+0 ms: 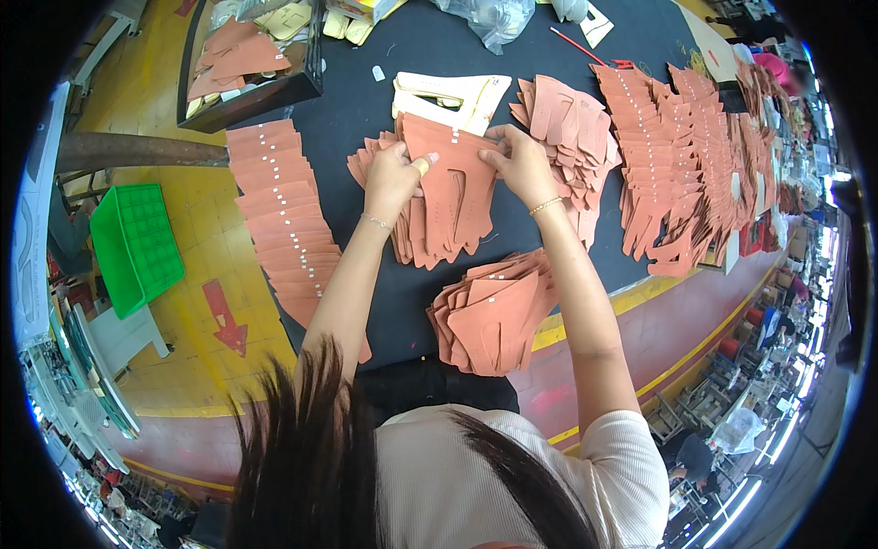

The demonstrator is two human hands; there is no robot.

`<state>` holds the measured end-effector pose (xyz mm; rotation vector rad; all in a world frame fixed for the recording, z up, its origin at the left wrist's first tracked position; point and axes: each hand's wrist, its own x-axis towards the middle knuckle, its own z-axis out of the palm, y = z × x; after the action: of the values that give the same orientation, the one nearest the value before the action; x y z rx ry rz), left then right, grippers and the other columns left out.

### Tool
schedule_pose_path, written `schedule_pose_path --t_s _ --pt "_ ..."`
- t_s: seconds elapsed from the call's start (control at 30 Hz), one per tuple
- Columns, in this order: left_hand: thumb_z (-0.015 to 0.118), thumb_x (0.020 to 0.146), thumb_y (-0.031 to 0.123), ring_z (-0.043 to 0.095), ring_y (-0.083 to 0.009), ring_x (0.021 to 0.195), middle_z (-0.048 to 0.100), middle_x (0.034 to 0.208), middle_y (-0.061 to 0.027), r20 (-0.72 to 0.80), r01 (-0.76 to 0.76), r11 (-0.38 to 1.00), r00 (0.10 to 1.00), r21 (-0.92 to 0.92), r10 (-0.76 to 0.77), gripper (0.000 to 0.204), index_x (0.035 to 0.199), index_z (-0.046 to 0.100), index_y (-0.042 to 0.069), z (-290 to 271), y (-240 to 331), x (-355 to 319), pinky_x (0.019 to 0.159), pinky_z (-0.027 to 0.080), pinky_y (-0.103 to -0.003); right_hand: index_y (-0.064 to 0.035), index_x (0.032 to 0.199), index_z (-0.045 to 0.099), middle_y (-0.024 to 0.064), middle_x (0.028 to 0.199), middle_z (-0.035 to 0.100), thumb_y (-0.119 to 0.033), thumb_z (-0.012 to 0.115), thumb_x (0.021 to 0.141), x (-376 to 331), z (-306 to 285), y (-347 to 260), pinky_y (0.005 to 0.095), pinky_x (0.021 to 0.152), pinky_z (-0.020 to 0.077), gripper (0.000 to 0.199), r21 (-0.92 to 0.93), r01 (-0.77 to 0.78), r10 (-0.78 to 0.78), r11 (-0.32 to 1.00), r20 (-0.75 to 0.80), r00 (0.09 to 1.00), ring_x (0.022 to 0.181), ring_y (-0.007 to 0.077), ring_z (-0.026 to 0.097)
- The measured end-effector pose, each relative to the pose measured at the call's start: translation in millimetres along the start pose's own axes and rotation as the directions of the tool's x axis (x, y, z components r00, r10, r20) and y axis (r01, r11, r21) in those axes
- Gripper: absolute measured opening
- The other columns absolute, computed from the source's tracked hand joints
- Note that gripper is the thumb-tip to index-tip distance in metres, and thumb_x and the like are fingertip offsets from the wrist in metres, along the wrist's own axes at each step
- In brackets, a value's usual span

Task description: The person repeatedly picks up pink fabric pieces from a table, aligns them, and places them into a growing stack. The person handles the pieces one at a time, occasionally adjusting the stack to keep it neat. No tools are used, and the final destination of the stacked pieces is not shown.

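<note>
Head view, left hand and right hand pinching one brown panel, one green crate, one open-topped box

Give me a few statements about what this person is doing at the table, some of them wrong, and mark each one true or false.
1. The left hand and right hand both touch one reddish-brown piece. True.
2. The green crate sits on the dark table. False: it is off the table, to its left.
3. A pale yellow piece lies just beyond the hands. True.
4. Both wrists are bare. False: each wears a thin bracelet.
</note>
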<state>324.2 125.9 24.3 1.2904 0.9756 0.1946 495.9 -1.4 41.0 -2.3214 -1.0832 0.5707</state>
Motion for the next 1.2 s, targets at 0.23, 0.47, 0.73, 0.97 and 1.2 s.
schedule_pose_path --t_s 0.23,0.47,0.73,0.97,1.2 --pt "0.078 0.085 0.025 0.061 -0.0127 0.047 0.059 0.065 -0.0044 -0.108 0.083 0.962 0.993 0.260 -0.056 0.036 0.082 0.050 0.002 1.3 8.6 -2.7 0.037 0.047 -0.025 -0.0023 0.099 0.067 0.0133 0.089 0.065 -0.013 0.075 0.079 -4.7 7.7 -6.9 0.0391 0.078 0.0515 0.024 -0.139 0.067 -0.081 0.988 -0.097 0.992 0.083 0.0290 0.065" --pt "0.079 0.083 0.019 0.065 -0.0156 0.083 0.067 0.097 -0.0115 -0.018 -0.140 0.969 0.989 0.204 0.146 0.036 0.102 0.061 -0.005 -23.5 5.5 -16.8 0.077 0.054 -0.031 -0.0016 0.090 0.063 0.0080 0.093 0.069 -0.002 0.073 0.082 -50.1 -25.3 -43.5 0.0284 0.073 0.0534 0.013 0.286 0.164 -0.194 0.944 0.081 0.978 0.080 0.0164 0.066" --pt "0.075 0.087 0.018 0.068 -0.0136 0.084 0.071 0.096 -0.0094 0.224 0.051 0.988 0.974 -0.147 -0.017 0.033 0.107 0.065 -0.005 -44.2 8.5 -70.5 0.072 0.056 -0.027 -0.0011 0.094 0.063 0.0042 0.092 0.068 -0.006 0.074 0.086 -67.3 -44.2 -49.3 0.0238 0.074 0.0522 0.014 0.508 -0.075 -0.021 0.858 0.181 0.983 0.082 0.0074 0.063" --pt "0.073 0.088 0.019 0.069 -0.0133 0.068 0.069 0.085 -0.0099 0.020 0.160 0.987 0.987 -0.024 -0.159 0.029 0.102 0.063 -0.004 0.1 -9.0 -30.2 0.056 0.059 -0.025 -0.0037 0.108 0.068 0.0105 0.087 0.064 -0.016 0.077 0.080 -22.5 -0.4 -13.0 0.0346 0.073 0.0520 0.032 -0.026 0.025 -0.025 0.999 0.003 1.000 0.078 0.0220 0.063" --pt "0.073 0.087 0.017 0.067 -0.0160 0.056 0.068 0.078 -0.0112 -0.043 0.139 0.981 0.990 0.132 -0.134 0.031 0.102 0.059 -0.005 6.8 1.3 -30.6 0.051 0.057 -0.026 -0.0019 0.111 0.068 0.0120 0.086 0.063 -0.018 0.079 0.077 -20.6 8.5 1.0 0.0375 0.073 0.0512 0.039 -0.100 -0.007 0.001 0.995 -0.056 0.998 0.078 0.0263 0.062"
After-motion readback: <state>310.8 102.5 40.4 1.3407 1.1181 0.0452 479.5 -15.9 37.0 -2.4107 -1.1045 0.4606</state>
